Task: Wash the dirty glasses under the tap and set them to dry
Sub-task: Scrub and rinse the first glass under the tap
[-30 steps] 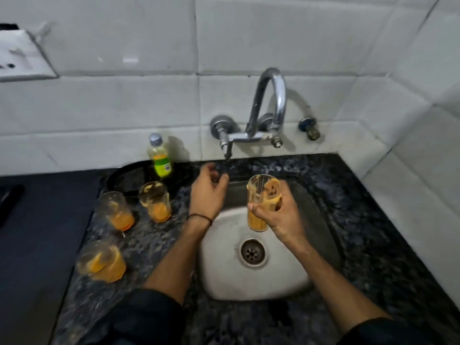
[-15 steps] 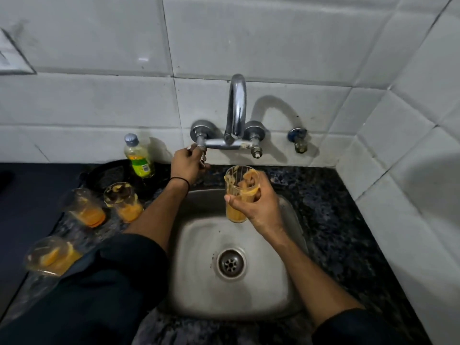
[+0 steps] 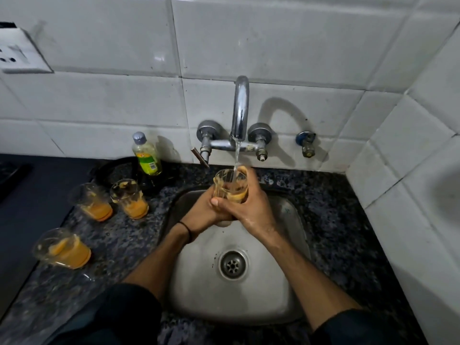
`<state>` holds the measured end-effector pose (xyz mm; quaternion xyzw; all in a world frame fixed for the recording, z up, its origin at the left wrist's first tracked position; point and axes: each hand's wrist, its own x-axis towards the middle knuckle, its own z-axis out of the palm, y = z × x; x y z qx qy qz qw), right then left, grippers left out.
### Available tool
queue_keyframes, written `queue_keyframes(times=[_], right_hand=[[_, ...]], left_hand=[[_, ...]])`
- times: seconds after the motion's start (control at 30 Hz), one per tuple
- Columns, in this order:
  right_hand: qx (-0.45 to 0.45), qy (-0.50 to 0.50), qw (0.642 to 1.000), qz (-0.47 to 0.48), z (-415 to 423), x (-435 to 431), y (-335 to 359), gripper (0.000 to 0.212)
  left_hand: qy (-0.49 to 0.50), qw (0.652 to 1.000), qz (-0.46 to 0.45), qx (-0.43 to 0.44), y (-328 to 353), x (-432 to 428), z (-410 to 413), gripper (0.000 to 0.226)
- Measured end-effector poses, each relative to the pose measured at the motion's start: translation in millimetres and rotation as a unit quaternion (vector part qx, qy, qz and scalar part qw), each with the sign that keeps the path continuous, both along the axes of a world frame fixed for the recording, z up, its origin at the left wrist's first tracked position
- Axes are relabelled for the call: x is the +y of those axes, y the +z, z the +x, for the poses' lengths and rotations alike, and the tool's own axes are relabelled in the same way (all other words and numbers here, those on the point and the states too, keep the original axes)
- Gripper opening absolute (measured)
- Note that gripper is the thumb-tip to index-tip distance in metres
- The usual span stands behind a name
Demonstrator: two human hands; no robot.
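Observation:
Water runs from the chrome tap [image 3: 240, 113] into a dirty glass [image 3: 230, 185] smeared with orange residue, held upright over the steel sink [image 3: 199, 290]. My right hand [image 3: 249, 207] wraps around the glass from the right. From the lower left, my left hand [image 3: 205, 211] cups its base, its fingers partly hidden under the right hand. Three more dirty glasses with orange dregs stand on the counter to the left: one glass [image 3: 90, 201], a second glass [image 3: 129, 197] beside it, and a nearer glass [image 3: 62, 247].
A bottle of yellow-green liquid [image 3: 146, 154] stands at the wall beside a black pan [image 3: 114, 170]. The speckled granite counter [image 3: 331, 220] surrounds the sink. A tiled wall closes off the right side. A small valve [image 3: 307, 143] sticks out right of the tap.
My left hand left the tap's left handle and came down onto the glass. Water now flows from the spout. The glass sits under the stream.

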<state>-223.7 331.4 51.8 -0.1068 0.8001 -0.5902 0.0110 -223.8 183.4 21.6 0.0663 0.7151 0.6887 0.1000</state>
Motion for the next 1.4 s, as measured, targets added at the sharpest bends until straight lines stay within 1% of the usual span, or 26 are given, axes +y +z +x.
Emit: queue_keyframes(times=[0.03,0.1,0.13,0.2,0.23,0.27,0.3,0.37,0.43,0.53,0.6,0.67,0.7,0.73,0.77,0.8,0.87,0.93,1.0,1.07,1.13,1.17,1.23,1.3,1.33,1.4], right_hand=[[0.005,0.007,1.0,0.021,0,-1,3,0.082],[0.086,-0.016,0.983,0.16,0,-4,7,0.082],[0.159,-0.032,0.957,0.239,-1,-4,9,0.077],[0.284,-0.017,0.9,0.329,-3,-3,17,0.05],[0.301,0.016,0.881,0.365,-5,-1,22,0.035],[0.276,0.061,0.872,0.399,-8,1,25,0.027],[0.215,0.109,0.874,0.423,-9,2,29,0.029],[0.082,0.16,0.888,0.423,-11,0,33,0.036],[0.029,0.168,0.89,0.423,-16,-6,38,0.032],[0.028,0.187,0.885,0.426,-23,-4,53,0.02],[0.048,0.224,0.864,0.448,-23,2,64,0.018],[0.048,0.249,0.853,0.456,-20,4,65,0.017],[0.043,0.242,0.866,0.436,-18,3,63,0.016],[0.036,0.219,0.887,0.405,-18,1,61,0.012],[0.023,0.188,0.91,0.369,-18,-4,60,0.013],[-0.004,0.158,0.926,0.342,-18,-10,58,0.021],[-0.05,0.128,0.927,0.349,-18,-21,55,0.037],[-0.066,0.131,0.921,0.361,-18,-26,54,0.04],[-0.07,0.166,0.924,0.337,-19,-18,58,0.029],[-0.069,0.223,0.909,0.344,-19,-5,63,0.017],[-0.062,0.263,0.885,0.378,-17,4,62,0.017],[-0.052,0.258,0.888,0.378,-17,5,59,0.014],[-0.034,0.199,0.923,0.329,-18,2,49,0.011],[-0.058,0.1,0.955,0.272,-20,-8,39,0.023],[-0.071,0.061,0.957,0.274,-20,-16,36,0.028],[-0.086,0.033,0.946,0.309,-22,-28,36,0.03]], left_hand=[[0.017,1.0,0.006,-0.001,1,4,-1,0.054],[0.068,0.998,0.01,0.005,-1,8,1,0.05],[0.095,0.995,-0.003,0.019,-2,10,2,0.05],[0.126,0.99,-0.029,0.049,-7,14,2,0.05],[0.129,0.988,-0.042,0.067,-10,15,1,0.048],[0.126,0.988,-0.045,0.08,-13,15,1,0.045],[0.125,0.987,-0.043,0.088,-16,15,0,0.042],[0.12,0.989,-0.018,0.084,-19,15,-2,0.039],[0.11,0.991,0.058,0.049,-16,20,0,0.043],[0.071,0.995,0.059,0.046,-20,12,-4,0.06],[-0.01,0.999,0.031,0.037,-21,-1,-10,0.065],[-0.077,0.996,0.041,-0.016,-19,-11,-12,0.056],[-0.078,0.995,0.054,-0.028,-17,-10,-9,0.049],[-0.048,0.997,0.056,-0.024,-15,-6,-7,0.045],[0.007,1.0,0.02,-0.004,-13,-1,-5,0.044],[0.066,0.996,-0.047,0.029,-13,5,-4,0.045],[0.146,0.971,-0.17,0.083,-15,16,-1,0.048],[0.182,0.961,-0.186,0.089,-15,22,3,0.047],[0.166,0.97,-0.151,0.098,-16,18,4,0.049],[0.077,0.986,-0.11,0.102,-15,5,-1,0.055],[-0.036,0.996,-0.049,0.059,-14,-9,-9,0.064],[-0.058,0.997,-0.037,0.038,-12,-13,-12,0.066],[-0.014,0.996,-0.07,0.053,-11,-11,-14,0.062],[0.078,0.972,-0.193,0.106,-11,0,-10,0.052],[0.119,0.955,-0.242,0.125,-10,6,-6,0.047],[0.156,0.951,-0.231,0.134,-11,16,-2,0.039]])
